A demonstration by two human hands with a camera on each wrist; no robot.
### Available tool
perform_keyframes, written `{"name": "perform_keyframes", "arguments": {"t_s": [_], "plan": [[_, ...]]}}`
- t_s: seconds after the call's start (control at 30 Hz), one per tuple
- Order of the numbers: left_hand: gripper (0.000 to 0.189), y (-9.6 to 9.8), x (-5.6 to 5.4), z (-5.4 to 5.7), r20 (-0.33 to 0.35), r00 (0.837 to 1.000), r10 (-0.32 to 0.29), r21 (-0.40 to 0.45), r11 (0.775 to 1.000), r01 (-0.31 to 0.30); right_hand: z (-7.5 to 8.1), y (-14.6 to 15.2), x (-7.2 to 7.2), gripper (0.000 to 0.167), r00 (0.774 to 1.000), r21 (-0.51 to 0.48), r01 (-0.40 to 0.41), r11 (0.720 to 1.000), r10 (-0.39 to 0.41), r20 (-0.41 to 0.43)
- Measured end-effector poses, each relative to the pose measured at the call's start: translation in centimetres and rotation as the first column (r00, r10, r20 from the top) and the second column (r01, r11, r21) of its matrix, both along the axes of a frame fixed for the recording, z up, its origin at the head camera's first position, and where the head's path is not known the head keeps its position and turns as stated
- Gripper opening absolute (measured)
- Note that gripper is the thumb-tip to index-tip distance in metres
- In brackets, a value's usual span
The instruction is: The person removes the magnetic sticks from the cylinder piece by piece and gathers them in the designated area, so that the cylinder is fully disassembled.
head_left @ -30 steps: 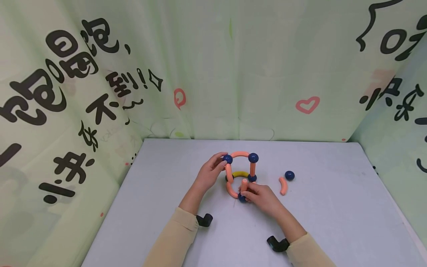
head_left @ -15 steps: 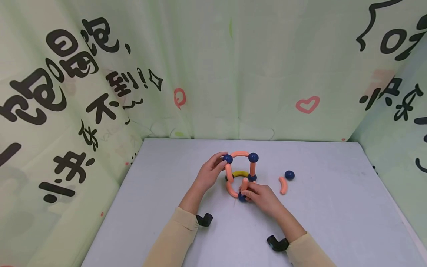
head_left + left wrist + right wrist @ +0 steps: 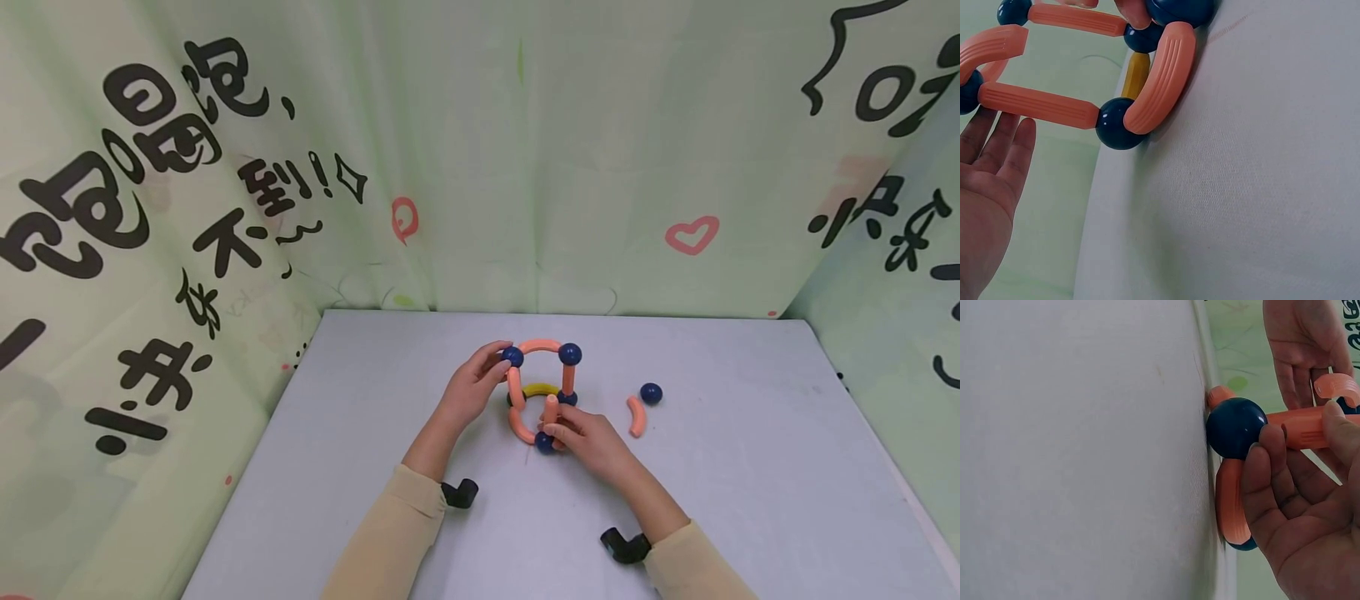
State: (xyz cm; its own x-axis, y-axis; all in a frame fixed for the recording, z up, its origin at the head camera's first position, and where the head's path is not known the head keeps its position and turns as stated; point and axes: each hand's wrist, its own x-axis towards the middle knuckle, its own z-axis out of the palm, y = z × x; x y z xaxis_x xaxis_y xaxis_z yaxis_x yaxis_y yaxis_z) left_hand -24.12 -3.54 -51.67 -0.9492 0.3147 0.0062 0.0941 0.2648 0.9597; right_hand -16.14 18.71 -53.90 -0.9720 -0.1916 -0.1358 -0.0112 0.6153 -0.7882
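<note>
Curtain (image 3: 585,167): pale green, printed with dark characters and a red heart outline (image 3: 692,237); hung beyond the fingers and to both sides.
Tabletop (image 3: 750,500): pale, spread beneath the fingers of both hands.
Rod-and-ball frame (image 3: 568,380): stood on the tabletop, between the left and right fingers.
Left hand (image 3: 471,392): fingers nearly straight; the upper-left ball (image 3: 513,357) is lightly held between thumb and fingertips.
Right hand (image 3: 588,442): fingers bent; the front upright (image 3: 551,408) is pinched by thumb and fingertips, just above the front lower ball (image 3: 545,442).
Joined pieces: judged to be most of those in sight. Three base balls are linked by curved rods, the yellow rod (image 3: 540,389) lying beyond the right fingertips. Two rear uprights are topped with balls, bridged by the top curved rod (image 3: 539,345).
Half-joined piece: a free-ended curved rod (image 3: 991,47) is borne by the ball at the left fingertips.
Front joint: covered by the right fingertips, so its seating cannot be told; no ball is set on the upright's top.
Loose pieces: a spare ball (image 3: 651,394) and a spare curved rod (image 3: 637,418), left unjoined to the right of the right fingers.
</note>
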Motion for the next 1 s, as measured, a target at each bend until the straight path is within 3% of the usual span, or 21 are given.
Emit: {"name": "perform_keyframes", "arguments": {"t_s": [0.37,0.57,1.0], "plan": [[0.043,-0.1,0.1,0.1,-0.015,1.0,-0.021,0.021,1.0,0.021,0.6,1.2,0.2,0.016,0.991,-0.018,0.011,1.0,-0.013,-0.131],[0.042,-0.1,0.1,0.1,-0.022,1.0,-0.017,0.013,1.0,0.017,1.0,2.1,0.5,0.035,0.989,-0.024,0.034,0.999,-0.037,-0.143],[0.04,-0.2,0.0,0.0,-0.028,0.999,-0.022,0.017,1.0,0.023,1.3,3.4,0.9,0.061,0.995,-0.092,0.064,0.994,-0.071,-0.07]]}}
